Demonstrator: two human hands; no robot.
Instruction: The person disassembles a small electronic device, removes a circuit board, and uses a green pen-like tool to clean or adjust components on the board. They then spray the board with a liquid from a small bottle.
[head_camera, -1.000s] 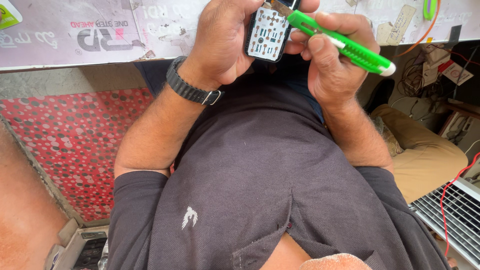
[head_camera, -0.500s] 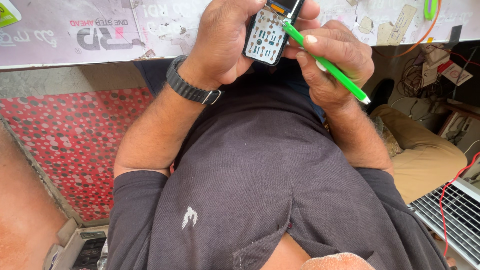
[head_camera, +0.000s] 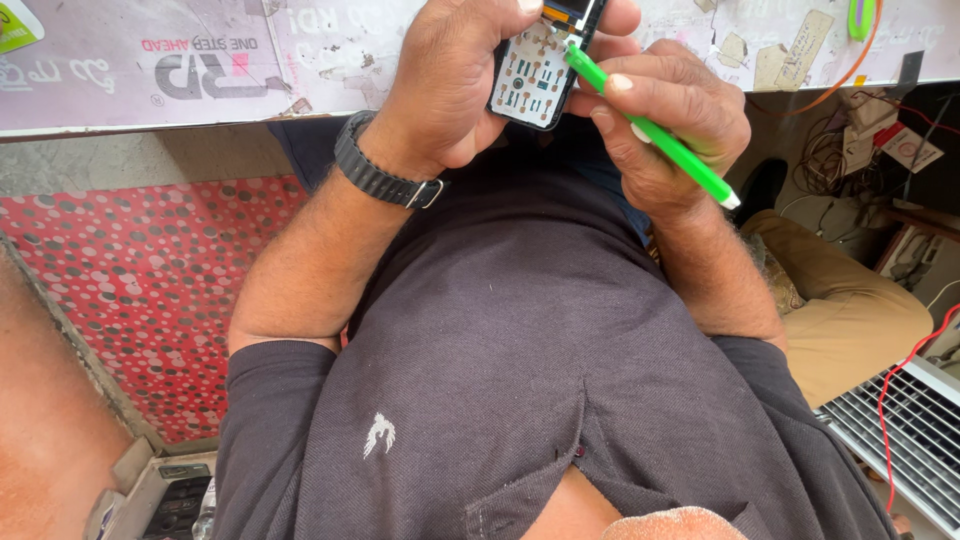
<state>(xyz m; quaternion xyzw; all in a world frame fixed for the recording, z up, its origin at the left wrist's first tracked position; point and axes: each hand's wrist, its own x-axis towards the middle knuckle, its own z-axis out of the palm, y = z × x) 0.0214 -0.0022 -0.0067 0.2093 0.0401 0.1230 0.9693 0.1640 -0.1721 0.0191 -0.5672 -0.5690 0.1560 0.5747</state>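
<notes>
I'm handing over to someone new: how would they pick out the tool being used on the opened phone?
Start at the pale worktop edge at the top. Below it, the left hand holds the opened phone, and the right hand grips a thin stick touching it. That tool is the only bright green straight rod there.

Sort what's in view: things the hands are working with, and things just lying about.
In use: opened phone in left hand; green tool in right hand, tip on the phone's board.

Lying about: tangled wires, white grille, grey keypad device.

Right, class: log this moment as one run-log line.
left hand: holds opened phone | right hand: holds green tool, tip on phone | wrist: black watch
</notes>
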